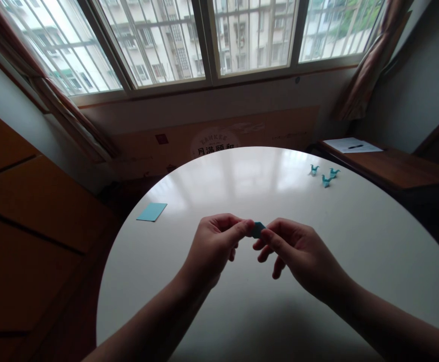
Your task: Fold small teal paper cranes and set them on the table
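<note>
Above the middle of a round white table point(355, 241), both my hands pinch a small folded piece of blue paper point(257, 229). My left hand point(214, 246) grips its left side with thumb and curled fingers. On the paper's right side, my right hand point(298, 251) holds it between thumb and forefinger, the other fingers loosely bent. Most of the paper is hidden by my fingertips.
A flat blue sheet of paper point(152, 211) lies at the table's left. Three small blue folded paper figures point(325, 175) stand at the far right. A wooden side desk point(400, 168) holds a white sheet and a pen point(355, 146). Windows and curtains are behind.
</note>
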### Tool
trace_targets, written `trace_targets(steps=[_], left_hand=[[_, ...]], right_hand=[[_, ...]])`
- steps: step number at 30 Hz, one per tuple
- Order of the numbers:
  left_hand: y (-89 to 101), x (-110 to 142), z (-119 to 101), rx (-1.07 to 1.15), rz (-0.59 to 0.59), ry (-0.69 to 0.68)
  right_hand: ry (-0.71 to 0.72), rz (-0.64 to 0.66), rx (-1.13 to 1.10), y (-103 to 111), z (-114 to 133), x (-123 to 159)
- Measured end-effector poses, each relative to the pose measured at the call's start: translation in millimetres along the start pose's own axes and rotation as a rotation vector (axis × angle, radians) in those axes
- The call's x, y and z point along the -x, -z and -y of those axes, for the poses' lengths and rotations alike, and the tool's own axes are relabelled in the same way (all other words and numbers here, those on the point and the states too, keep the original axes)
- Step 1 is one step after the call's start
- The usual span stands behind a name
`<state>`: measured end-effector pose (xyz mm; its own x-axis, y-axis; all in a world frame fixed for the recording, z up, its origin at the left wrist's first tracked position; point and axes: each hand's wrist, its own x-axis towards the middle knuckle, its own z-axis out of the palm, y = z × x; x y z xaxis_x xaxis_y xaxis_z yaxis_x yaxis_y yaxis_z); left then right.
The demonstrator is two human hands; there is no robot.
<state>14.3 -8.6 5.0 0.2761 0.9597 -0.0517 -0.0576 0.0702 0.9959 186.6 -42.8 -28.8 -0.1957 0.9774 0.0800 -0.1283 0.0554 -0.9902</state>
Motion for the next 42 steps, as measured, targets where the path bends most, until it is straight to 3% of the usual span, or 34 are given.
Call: trace_targets(steps=[5,13,20,24,31,38,42], left_hand=[[2.6,-5,4,0.022,0.033,0.058],[7.8,-7,3,-0.062,-0.056,-0.092],[3.2,-9,11,-0.011,-0.086,-0.080],[-2.7,-7,16,0.007,-0.010,-0.031],[-0.9,-10,19,-0.102,-0.031,-0.081],[6.6,-14,17,-0.203,0.144,0.064],[7.7,-15,18,-0.199,0.143,0.090]], right_hand=[[-0.047,-0.016,-0.065,3,-1,1],[-0.090,0.074,-0.034,8,-3,-6],[0.006,0.021,0.045,7,-3,-8],[0.050,-0.039,0.090,7,-6,-7],[0.082,0.000,0.267,9,-8,-8],[0.016,0.034,0.076,13,-9,-15],[-0.010,-0.037,0.043,12,-10,-15]])
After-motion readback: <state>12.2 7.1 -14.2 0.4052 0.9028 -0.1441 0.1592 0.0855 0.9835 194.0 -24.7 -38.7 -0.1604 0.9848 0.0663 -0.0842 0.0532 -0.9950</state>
